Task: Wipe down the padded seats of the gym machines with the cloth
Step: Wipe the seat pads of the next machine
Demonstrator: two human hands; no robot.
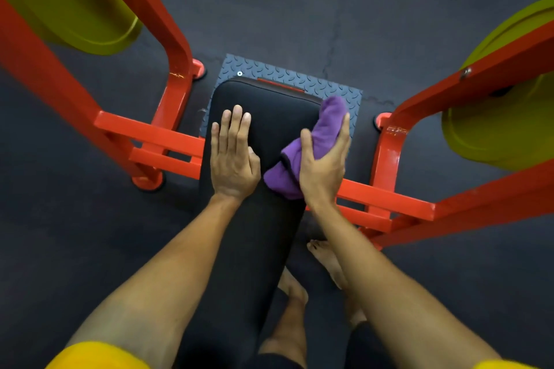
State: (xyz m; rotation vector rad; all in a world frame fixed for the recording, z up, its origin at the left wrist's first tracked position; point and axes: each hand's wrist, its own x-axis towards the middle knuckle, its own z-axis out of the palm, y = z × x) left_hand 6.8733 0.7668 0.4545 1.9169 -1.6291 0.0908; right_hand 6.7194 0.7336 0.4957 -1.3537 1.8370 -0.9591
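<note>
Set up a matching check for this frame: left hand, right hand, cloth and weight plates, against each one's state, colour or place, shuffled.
Things:
1 left hand
2 right hand
3 cloth
4 weight plates

States:
a purple
b flat on the black pad
c yellow-green, on the red frame
d gripping the cloth

Pairs: 1-b; 2-d; 3-a; 4-c

Orange frame is flanking the padded seat L & R, w/ crossbars running out from under it both sides. On top, left hand is covering mid-left and right hand w/ cloth is taking the R edge. Seat's far end & floor beyond are lying open.
</note>
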